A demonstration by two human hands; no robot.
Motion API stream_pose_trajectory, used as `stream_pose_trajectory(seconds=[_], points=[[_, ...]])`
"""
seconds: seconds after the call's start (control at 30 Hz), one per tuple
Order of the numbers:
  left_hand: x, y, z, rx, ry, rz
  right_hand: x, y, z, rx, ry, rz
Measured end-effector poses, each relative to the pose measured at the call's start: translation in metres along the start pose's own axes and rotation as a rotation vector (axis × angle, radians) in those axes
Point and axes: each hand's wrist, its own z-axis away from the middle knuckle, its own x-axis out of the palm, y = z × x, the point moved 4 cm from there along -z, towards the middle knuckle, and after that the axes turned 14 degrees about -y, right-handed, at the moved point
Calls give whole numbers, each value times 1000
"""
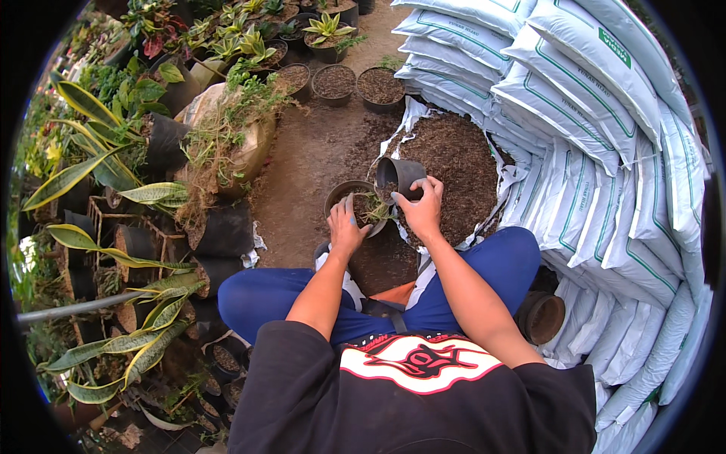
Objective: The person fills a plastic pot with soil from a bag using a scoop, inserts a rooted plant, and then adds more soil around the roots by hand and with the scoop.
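Black pot (407,173) grasped by right hand (422,206), left hand (346,227) at plant (373,206), grip unclear, soil (456,166) beyond, stacked sacks (569,98) rightward

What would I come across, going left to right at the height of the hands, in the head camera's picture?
Yellow-edged snake plant → left hand → right hand → stacked white sacks.

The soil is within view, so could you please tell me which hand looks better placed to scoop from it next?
Probably the right: the right hand, holding the tilted pot, is nearer the soil; the left hand is at the other pot, farther away.
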Motion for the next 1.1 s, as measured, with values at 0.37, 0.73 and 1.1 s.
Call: stream_pose_trajectory(seconds=[0.37, 0.73, 1.1], points=[[-8, -13, -28, 27, 213, 137, -4, 5, -3, 32, 13, -33], [-39, -42, -8, -46, 156, 332, -2, 1, -4, 43, -5, -102], [21, -108, -16, -476, -172, 1008, -11, 8, -6, 27, 66, -25]])
